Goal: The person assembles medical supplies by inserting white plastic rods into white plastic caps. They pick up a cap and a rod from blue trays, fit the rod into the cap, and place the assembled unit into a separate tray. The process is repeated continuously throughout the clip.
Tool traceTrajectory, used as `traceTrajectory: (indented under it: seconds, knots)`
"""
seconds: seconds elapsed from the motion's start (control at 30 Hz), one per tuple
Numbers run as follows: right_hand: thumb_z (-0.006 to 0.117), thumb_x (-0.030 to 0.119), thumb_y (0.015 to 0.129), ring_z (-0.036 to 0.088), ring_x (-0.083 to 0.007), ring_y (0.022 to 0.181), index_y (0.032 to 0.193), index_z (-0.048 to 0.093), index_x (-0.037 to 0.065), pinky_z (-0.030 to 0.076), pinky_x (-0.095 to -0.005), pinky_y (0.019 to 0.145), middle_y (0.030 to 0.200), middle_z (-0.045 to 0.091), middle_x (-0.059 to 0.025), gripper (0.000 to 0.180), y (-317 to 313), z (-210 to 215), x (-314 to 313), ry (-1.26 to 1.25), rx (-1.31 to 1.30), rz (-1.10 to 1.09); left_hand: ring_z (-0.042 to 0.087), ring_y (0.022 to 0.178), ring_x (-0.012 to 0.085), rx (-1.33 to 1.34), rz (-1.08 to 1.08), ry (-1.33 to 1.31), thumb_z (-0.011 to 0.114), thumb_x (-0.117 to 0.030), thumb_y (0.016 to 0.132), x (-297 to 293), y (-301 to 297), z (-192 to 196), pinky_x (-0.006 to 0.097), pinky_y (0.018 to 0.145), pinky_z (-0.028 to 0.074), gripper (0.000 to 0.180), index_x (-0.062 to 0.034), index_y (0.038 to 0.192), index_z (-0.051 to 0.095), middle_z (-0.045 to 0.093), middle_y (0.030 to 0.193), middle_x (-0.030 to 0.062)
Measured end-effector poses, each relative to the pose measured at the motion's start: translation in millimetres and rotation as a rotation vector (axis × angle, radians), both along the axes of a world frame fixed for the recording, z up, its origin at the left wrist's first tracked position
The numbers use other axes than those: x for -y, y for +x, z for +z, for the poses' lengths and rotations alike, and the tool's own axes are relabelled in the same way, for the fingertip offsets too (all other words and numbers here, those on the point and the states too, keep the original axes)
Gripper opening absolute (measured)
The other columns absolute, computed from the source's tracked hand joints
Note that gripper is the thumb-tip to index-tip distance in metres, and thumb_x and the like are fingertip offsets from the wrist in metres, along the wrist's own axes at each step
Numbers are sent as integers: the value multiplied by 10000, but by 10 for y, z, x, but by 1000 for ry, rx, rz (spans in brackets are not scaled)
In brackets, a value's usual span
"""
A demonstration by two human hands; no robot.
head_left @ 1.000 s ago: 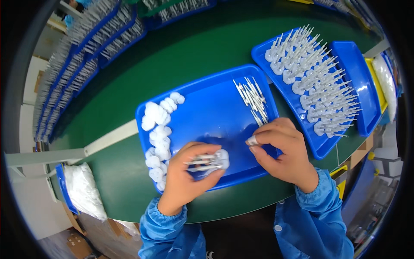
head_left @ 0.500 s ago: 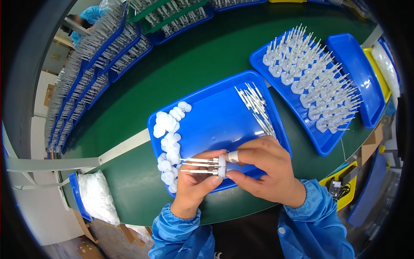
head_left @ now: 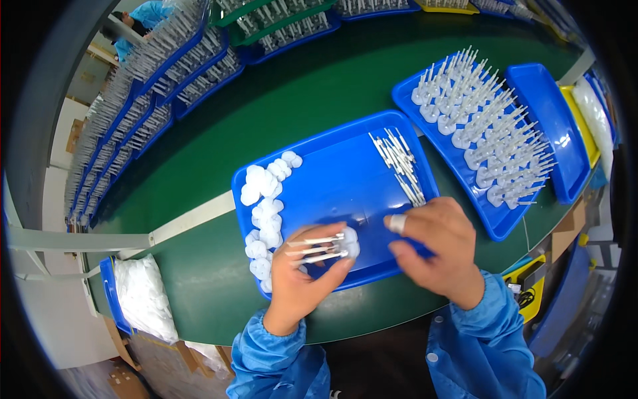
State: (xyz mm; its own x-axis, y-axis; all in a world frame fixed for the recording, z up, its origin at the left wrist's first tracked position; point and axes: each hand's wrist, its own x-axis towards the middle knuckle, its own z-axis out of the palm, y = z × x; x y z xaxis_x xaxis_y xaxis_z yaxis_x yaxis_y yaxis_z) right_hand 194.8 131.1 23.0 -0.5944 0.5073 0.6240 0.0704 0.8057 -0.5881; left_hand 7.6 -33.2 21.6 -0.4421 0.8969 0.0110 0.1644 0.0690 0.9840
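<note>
Holding a small bundle of assembled pieces point(head_left: 323, 245), thin white stems each ending in a round white cap, the left hand point(head_left: 302, 276) is curled around them over the near edge of the middle blue tray point(head_left: 332, 179), stems pointing left and caps toward the right hand. These parts look very light, the stems stiff but slender enough to bend or snap, the plastic smooth and likely slippery, so a grip near the cap end, where the stem is seated, seems safest. The right hand point(head_left: 435, 249) hovers just beside the caps, fingers loosely bent and half open, a taped fingertip forward; it appears to grasp nothing. Loose white caps point(head_left: 264, 213) lie along the tray's left side, loose stems point(head_left: 401, 163) at its far right corner on the green counter point(head_left: 299, 100).
</note>
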Motion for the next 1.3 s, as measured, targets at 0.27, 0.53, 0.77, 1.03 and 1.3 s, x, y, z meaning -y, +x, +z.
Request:
traceTrajectory:
  seconds: [0.27, 0.53, 0.77, 1.03, 1.3]
  knots:
    - [885, 199, 825, 745, -242, 828, 984, 808, 114, 543, -390, 837, 957, 791, -35, 196, 81, -84, -130, 80, 359, 123, 670, 995, 293, -744, -107, -198, 926, -120, 752, -112, 55, -41, 402, 854, 570, 557, -70, 1283, 764, 707, 1138, 82]
    - [853, 226, 846, 732, -243, 827, 934, 779, 110, 542, -386, 804, 889, 747, -25, 163, -30, -99, 27, 69, 510, 139, 683, 1027, 327, -667, -219, -42, 808, 7, 820, -161, 65, -108, 434, 881, 580, 640, -85, 1442, 693, 742, 1176, 117]
    - [827, 194, 839, 728, -253, 858, 962, 760, 117, 544, -408, 807, 943, 736, -23, 160, -89, -146, -93, 81, 435, 188, 685, 840, 283, -637, -168, -100, 794, -11, 847, -107, 55, -102, 403, 768, 566, 529, -76, 1367, 730, 742, 976, 85]
    - [780, 192, 869, 724, -257, 865, 976, 750, 146, 546, -407, 810, 939, 715, -16, 120, -85, -189, -189, 86, 490, 272, 675, 736, 264, -715, -126, -168, 785, 4, 849, -280, 112, -123, 390, 690, 555, 290, -54, 1133, 789, 685, 859, 93]
    - [770, 189, 865, 726, -238, 849, 956, 737, 130, 522, -379, 773, 920, 712, -24, 113, 25, -263, -64, 106, 427, 109, 663, 763, 238, -574, -35, -251, 739, 69, 896, -92, 185, -96, 348, 685, 541, 542, -41, 1424, 686, 670, 977, 129]
